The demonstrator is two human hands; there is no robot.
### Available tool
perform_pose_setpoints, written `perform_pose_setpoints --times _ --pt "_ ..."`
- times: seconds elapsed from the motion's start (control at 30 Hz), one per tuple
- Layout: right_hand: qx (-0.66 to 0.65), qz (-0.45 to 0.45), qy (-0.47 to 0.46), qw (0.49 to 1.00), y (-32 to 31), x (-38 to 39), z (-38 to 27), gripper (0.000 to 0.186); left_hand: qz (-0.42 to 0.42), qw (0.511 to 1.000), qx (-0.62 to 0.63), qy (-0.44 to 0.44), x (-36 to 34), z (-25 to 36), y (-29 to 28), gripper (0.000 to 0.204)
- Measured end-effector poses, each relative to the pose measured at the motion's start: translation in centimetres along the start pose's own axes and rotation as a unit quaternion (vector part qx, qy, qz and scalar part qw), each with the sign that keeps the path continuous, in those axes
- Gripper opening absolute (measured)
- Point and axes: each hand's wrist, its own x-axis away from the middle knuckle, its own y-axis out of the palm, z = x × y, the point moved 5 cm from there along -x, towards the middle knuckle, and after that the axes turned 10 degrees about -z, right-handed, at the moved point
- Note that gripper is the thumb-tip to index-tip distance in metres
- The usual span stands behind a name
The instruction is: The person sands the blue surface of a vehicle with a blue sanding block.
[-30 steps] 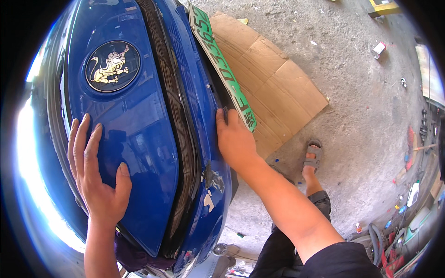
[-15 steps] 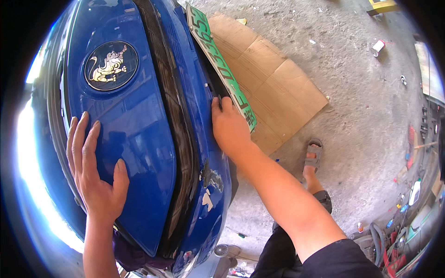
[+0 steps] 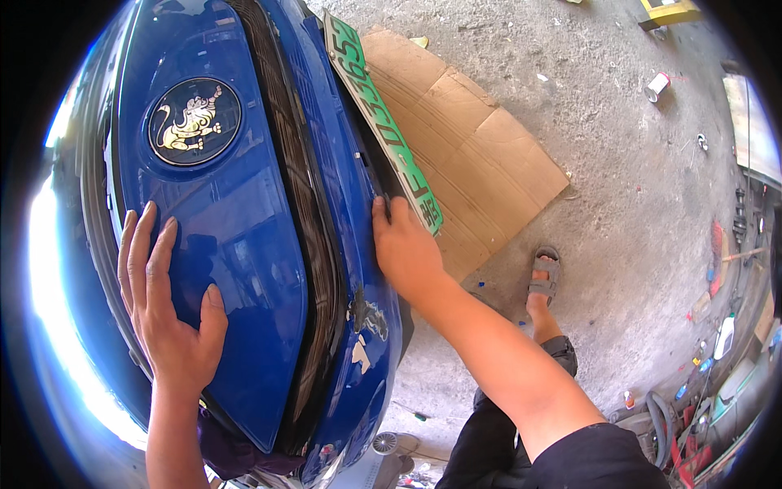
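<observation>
The front of a blue car (image 3: 244, 326) fills the left side, with a round dark emblem (image 3: 194, 122) showing a gold animal figure. My left hand (image 3: 167, 318) lies flat on the glossy blue panel below the emblem, fingers spread and thumb out. Along the bumper (image 3: 346, 196), my right hand (image 3: 410, 248) has thumb and forefinger close together at the dark gap beside the green-and-white licence plate (image 3: 387, 130). A small dark bit shows between those fingertips; I cannot tell what it is. Chipped paint (image 3: 366, 322) marks the bumper nearer to me.
Flattened cardboard (image 3: 472, 155) lies on the concrete floor (image 3: 619, 196) beyond the plate. My sandalled foot (image 3: 544, 277) stands to its right. A white-and-red can (image 3: 656, 86), a yellow metal piece (image 3: 669, 11) and a grey hose (image 3: 661, 428) amid clutter are farther right.
My right hand has slid a little toward me along the bumper gap, fingers still close together. My left hand stays on the panel. The view has shifted slightly.
</observation>
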Motion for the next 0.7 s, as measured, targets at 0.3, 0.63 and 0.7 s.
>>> perform_pose_setpoints --times 0.3,0.63,0.7 --pt "0.006 0.005 -0.006 1.0 -0.3 0.1 0.0 0.041 0.003 1.0 -0.009 -0.003 0.0 0.0 0.2 0.058" --pt "0.013 0.016 -0.005 1.0 -0.2 -0.5 0.1 0.038 0.01 1.0 -0.006 0.006 -0.2 0.0 0.0 0.058" --pt "0.014 0.02 -0.009 1.0 -0.5 -2.2 0.7 0.041 0.01 1.0 -0.012 0.005 -0.5 0.1 0.1 0.058"
